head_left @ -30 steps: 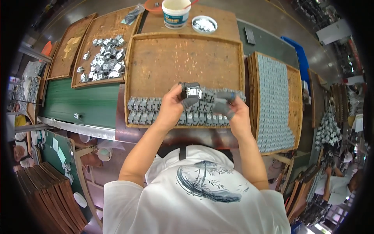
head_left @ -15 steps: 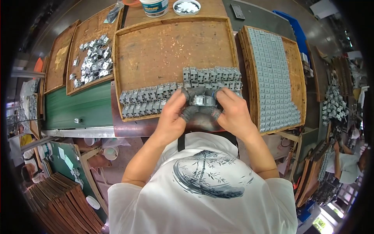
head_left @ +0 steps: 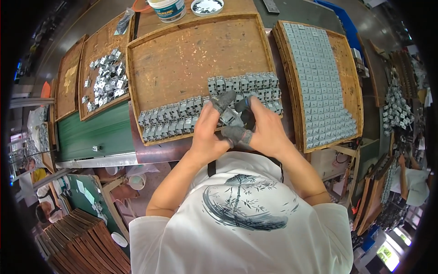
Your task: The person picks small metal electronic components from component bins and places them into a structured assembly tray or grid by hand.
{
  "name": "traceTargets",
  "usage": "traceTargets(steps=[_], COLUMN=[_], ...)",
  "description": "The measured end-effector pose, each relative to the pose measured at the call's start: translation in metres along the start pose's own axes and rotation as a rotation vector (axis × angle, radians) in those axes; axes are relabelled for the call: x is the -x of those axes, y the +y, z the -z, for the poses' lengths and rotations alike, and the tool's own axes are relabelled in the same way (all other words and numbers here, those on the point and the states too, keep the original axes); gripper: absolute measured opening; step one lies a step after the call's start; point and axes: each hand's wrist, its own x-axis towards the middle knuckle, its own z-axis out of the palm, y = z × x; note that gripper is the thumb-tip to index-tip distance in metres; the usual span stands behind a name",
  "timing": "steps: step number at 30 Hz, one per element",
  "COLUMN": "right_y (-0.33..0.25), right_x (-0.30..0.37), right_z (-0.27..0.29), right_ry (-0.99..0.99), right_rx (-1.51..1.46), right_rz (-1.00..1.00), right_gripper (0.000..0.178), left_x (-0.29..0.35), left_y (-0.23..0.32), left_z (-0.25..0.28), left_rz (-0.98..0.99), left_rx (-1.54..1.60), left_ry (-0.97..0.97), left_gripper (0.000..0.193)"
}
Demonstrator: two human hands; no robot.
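Observation:
A small grey box-shaped part (head_left: pixel 232 118) with a paler top face is held tilted between my hands, over the near edge of a wooden tray (head_left: pixel 203 19). My left hand (head_left: pixel 207 130) grips it from the left, its fingers in grey fabric finger covers. My right hand (head_left: pixel 267 125) closes on it from the right, a dark-covered finger at the far side and a grey-covered thumb at the near side. The fingers hide much of the part. Rows of similar grey parts (head_left: pixel 173 116) stand along the tray's near side, and a second block of them (head_left: pixel 244 82) stands behind my fingers.
At right, a stacked tray (head_left: pixel 349 68) holds rows of flat-topped grey parts. To the left, another tray (head_left: pixel 98 41) carries a loose heap of parts (head_left: pixel 109 75). One part (head_left: pixel 96 148) lies on the green surface (head_left: pixel 91 132). A bucket (head_left: pixel 168 10) and white dish (head_left: pixel 207 7) stand behind.
The held part has turned from level to tilted. My right thumb has shifted left across its near side, and both hands have closed in. The whole view has shifted slightly.

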Motion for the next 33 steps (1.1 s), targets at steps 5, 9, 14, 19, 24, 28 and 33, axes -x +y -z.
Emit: traceTargets(steps=[5,9,14,19,24,28,33], right_y=[0.024,0.023,0.037,0.062,0.053,0.05,0.048], right_x=[-0.003,-0.002,0.02,0.042,0.03,0.024,0.021], right_z=[0.001,0.005,-0.01,0.007,0.005,0.007,0.004], right_ry=[-0.19,-0.176,-0.158,-0.016,-0.071,-0.076,-0.087], right_rx=[-0.197,-0.268,-0.314,-0.561,-0.534,-0.526,-0.518], right_rz=[-0.039,-0.017,-0.352,-0.402,-0.373,-0.369,-0.37], right_gripper=[0.042,0.039,0.026,0.008,0.018,0.017,0.017], left_x=[-0.006,-0.005,-0.004,-0.024,-0.021,-0.021,-0.023], left_y=[0.001,0.004,-0.017,-0.034,-0.035,-0.046,-0.052], left_z=[-0.003,0.005,0.009,0.032,0.036,0.031,0.039], left_rz=[-0.198,-0.109,-0.028,0.08,0.109,0.089,0.142], left_rx=[-0.076,-0.143,-0.196,-0.152,-0.173,-0.128,-0.138], left_ry=[-0.043,-0.156,-0.103,0.091,0.144,0.195,0.224], left_gripper=[0.074,0.053,0.043,0.052,0.06,0.058,0.055])
